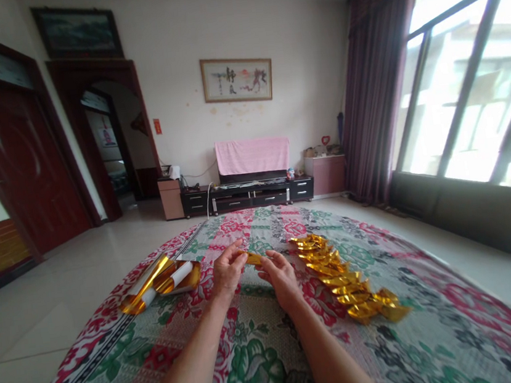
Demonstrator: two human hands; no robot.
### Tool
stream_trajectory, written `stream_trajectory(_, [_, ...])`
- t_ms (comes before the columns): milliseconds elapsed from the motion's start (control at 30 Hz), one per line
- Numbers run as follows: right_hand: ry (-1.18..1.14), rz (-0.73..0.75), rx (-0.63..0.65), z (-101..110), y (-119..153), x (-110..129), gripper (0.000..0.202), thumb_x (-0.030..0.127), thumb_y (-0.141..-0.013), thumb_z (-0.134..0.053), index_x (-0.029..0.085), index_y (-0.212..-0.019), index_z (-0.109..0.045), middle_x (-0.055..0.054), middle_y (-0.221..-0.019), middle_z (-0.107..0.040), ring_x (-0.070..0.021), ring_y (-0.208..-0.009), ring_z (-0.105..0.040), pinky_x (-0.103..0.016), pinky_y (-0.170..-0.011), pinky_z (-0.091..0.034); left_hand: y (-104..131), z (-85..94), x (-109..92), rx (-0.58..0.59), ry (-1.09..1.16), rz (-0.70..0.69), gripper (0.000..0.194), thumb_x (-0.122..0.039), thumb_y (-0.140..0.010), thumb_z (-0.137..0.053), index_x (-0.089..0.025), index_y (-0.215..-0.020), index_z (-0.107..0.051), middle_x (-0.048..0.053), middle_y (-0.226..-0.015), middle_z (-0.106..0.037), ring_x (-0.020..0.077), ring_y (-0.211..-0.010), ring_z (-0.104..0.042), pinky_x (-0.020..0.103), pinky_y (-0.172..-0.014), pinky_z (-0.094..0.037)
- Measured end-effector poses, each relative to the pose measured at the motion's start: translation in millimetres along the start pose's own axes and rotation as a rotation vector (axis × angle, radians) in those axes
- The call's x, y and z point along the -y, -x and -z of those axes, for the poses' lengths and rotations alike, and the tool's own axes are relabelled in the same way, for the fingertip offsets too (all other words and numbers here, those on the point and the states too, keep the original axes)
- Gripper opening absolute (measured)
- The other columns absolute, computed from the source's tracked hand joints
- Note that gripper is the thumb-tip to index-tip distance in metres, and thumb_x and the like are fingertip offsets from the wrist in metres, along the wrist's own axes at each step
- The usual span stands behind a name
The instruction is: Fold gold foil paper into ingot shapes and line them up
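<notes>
Between my two hands is a small piece of gold foil paper (253,258), held above the flowered tablecloth (254,372). My left hand (229,269) pinches its left end, and my right hand (278,274) grips the right end. To the left lie curled sheets of gold foil paper (157,284) with white backs. On the right, several folded gold foil pieces (340,274) form a slanting row that runs toward me.
Beyond the round table's far edge stands a low black cabinet (251,199) with a pink cloth (253,155) above it. A purple curtain (372,78) and windows are on the right, red-brown doors (23,158) on the left.
</notes>
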State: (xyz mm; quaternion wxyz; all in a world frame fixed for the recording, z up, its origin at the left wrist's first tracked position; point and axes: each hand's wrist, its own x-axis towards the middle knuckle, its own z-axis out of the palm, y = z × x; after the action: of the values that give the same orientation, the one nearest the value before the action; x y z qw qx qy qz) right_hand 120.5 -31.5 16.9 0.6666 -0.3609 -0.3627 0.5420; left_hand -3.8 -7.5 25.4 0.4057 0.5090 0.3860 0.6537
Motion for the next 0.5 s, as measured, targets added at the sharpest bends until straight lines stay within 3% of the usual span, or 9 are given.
stream_trajectory(500, [0.049,0.122,-0.014,2.9,-3.6,-6.7,0.041,0.035,-0.060,-0.070,0.017,-0.094,-0.057,-0.001,-0.078,-0.066,-0.0117,-0.064,-0.060,-0.023,-0.058,-0.046,3.8,-2.2,-3.4,-0.045,0.053,0.123,0.047,-0.030,-0.057,-0.070,-0.015,-0.101,-0.064,0.000,-0.074,-0.062,0.0061,-0.054,-0.049,0.018,-0.050,-0.039])
